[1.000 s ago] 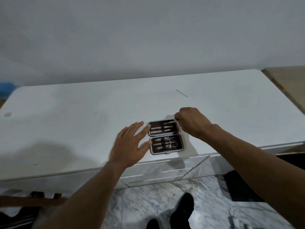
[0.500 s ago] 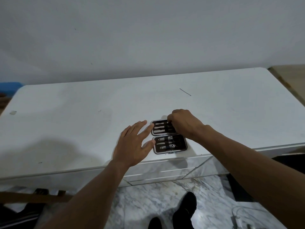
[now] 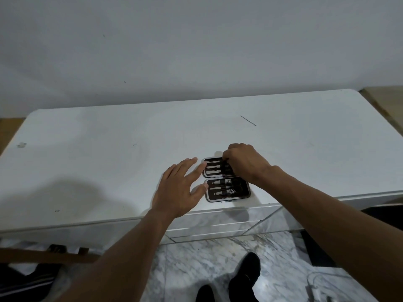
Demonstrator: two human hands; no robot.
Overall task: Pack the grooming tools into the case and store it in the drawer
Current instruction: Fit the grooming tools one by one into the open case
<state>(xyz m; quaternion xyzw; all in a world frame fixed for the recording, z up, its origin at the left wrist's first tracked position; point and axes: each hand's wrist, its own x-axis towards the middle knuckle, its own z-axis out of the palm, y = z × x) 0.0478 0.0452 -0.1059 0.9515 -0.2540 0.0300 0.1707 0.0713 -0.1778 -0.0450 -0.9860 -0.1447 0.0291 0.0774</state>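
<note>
The open case (image 3: 244, 194) lies near the counter's (image 3: 109, 149) front edge. Left hand (image 3: 178, 192) rests flat beside it, fingers spread. Right hand (image 3: 244, 162) curls its fingers on a tool (image 3: 214, 165) in the far half.

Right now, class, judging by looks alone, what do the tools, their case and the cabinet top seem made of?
The tools: probably polished metal, silvery with glints. The case: dark matte lining, pale shiny rim, perhaps metal or plastic. The cabinet top: white, smooth, faintly scuffed, likely painted or laminated board.
</note>
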